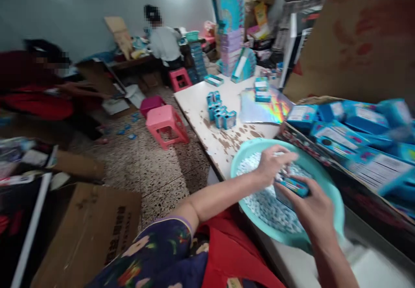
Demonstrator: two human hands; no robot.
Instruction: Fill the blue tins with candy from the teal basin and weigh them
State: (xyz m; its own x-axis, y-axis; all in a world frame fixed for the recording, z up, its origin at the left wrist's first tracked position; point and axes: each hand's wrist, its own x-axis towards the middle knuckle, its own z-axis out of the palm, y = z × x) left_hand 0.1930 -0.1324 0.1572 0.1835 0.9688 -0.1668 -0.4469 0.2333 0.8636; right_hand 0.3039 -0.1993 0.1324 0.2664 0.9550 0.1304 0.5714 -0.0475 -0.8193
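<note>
Over a turquoise basin (pixel 337 206), my right hand (pixel 316 206) grips a small blue box (pixel 296 187) between thumb and fingers. My left hand (pixel 274 165) is just above and left of that box, its fingers drawn together and partly blurred. Some small whitish bits show under those fingers, at the end of the box; what exactly they pinch is too small to make out. Many small white and pale blue pieces (pixel 275 216) fill the basin below both hands.
Right of the basin, a long carton (pixel 324 162) holds many blue boxes (pixel 353 117). Several upright blue boxes (pixel 221 113) and a shiny silver sheet (pixel 256 111) lie on the white table (pixel 197 102). Pink stools (pixel 166 121) stand left; two people work further off.
</note>
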